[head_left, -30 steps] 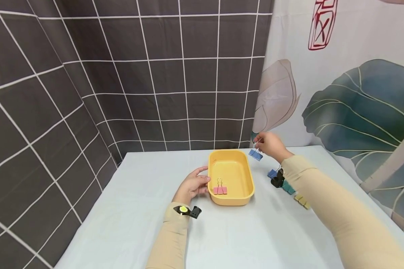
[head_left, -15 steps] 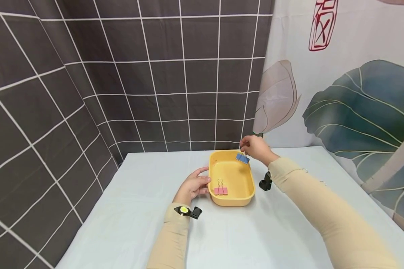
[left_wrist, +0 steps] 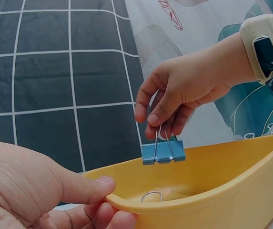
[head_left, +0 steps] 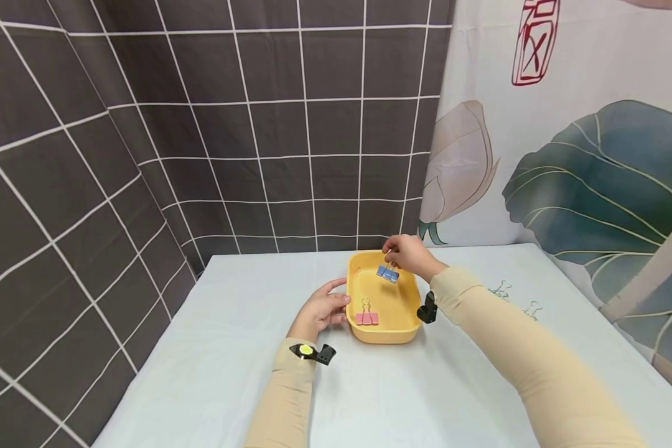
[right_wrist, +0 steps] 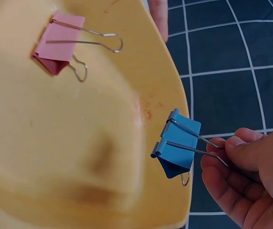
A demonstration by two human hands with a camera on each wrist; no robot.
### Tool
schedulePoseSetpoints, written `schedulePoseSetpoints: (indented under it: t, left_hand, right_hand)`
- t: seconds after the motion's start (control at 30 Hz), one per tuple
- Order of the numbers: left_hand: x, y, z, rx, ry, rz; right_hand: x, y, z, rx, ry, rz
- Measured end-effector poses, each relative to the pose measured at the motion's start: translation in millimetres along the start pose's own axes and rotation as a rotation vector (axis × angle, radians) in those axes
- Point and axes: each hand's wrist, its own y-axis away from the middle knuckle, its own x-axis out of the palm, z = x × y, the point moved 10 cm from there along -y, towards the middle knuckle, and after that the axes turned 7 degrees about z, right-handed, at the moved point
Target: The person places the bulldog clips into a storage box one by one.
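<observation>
A blue binder clip (head_left: 388,272) hangs by its wire handles from my right hand (head_left: 407,254), pinched between thumb and fingers. It is over the far part of a yellow plastic tray (head_left: 385,337), jaws downward in the left wrist view. My left hand (head_left: 323,309) holds the tray's left side, with the thumb (left_wrist: 96,189) at the rim and the other fingers against the outer wall. Inside the tray lies a pink binder clip (right_wrist: 61,40), its wire handles toward the far end.
Right of the tray, wire handles (head_left: 501,290) of a binder clip and further handles (head_left: 532,310) show beyond my right sleeve (head_left: 504,336), which hides the rest. A dark gridded cloth (head_left: 274,180) hangs behind the white table (head_left: 229,323).
My right hand has carried the blue binder clip leftward and toward me, from beyond the tray's right side to above its inside. The left hand and tray have stayed in place.
</observation>
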Motion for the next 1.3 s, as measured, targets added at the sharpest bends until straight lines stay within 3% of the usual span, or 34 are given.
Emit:
schedulePoseSetpoints:
  t: [0.47,0.9,1.3]
  left_hand:
    - [1.2,0.2,-1.6,0.012,0.010,0.015]
    - [2.6,0.8,-2.7,0.015,0.031,0.028]
    - [0.0,-1.4,0.0,-0.009,0.029,0.018]
  right_hand:
    - [32.5,-6,12,-0.042,0.013,0.089]
    - [58.9,-8,29,-0.192,0.082,0.206]
    - [71.9,-9,35,-0.250,0.098,0.264]
